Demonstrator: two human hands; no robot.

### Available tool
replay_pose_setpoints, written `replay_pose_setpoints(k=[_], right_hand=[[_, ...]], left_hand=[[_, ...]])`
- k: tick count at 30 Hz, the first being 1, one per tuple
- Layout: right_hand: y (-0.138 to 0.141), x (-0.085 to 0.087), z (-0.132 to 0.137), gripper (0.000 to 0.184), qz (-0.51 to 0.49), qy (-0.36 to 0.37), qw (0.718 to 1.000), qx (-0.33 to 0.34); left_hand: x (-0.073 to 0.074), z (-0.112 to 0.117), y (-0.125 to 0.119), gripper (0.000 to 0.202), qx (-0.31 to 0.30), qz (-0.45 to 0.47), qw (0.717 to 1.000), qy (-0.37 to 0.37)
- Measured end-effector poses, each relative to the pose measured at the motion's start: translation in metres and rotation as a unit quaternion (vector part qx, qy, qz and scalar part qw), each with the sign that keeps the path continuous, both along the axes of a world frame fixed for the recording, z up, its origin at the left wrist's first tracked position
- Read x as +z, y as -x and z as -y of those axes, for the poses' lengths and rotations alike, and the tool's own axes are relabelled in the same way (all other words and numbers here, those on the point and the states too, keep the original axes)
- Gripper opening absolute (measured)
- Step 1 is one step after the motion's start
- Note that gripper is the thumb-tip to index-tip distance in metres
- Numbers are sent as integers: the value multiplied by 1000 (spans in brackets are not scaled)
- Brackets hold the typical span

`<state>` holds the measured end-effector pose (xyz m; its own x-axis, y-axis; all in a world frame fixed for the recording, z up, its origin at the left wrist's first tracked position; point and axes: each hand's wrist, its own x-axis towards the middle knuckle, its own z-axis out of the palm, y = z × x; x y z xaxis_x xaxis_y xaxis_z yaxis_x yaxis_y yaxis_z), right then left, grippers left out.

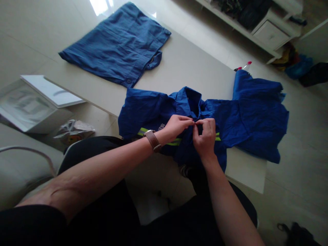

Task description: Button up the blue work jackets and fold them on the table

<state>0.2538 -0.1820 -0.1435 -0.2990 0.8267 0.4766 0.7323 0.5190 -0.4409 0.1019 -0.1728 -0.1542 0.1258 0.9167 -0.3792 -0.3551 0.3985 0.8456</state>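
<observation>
A blue long-sleeved work shirt (225, 119) lies spread on a white table (184, 68), its collar (188, 99) at the far side and a yellow reflective stripe (142, 131) across the front. My left hand (178, 128), with a brown leather watch (152, 140) on its wrist, pinches the front opening just below the collar. My right hand (205, 135) pinches the same opening from the other side, its fingertips meeting those of my left hand. My fingers hide whatever lies between them, so I cannot tell if a button is there.
A folded blue garment (115, 44) lies at the table's far end. Small red-capped bottles (243, 66) stand beyond the shirt's sleeve. A white box (30, 102) and a plastic bag (74, 131) sit left of the table. White shelving (269, 34) and dark bags stand at upper right.
</observation>
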Motion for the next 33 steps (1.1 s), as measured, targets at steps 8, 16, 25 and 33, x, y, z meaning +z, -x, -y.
replay_pose_setpoints(k=[8,16,25,33], right_hand=[[0,2,-3,3,-13,15,1000,-14],[-2,7,-2,5,-26,9,1000,0],[1,0,-2,16,-213,113,968,-73],[-4,-22,-15,29,-370,233,888,-141]], left_hand=[[-3,-2,-4,17,26,67,997,23],[0,-2,-5,12,30,43,998,19],[-2,-3,-7,13,49,36,998,19],[3,-2,-6,12,20,32,999,1]])
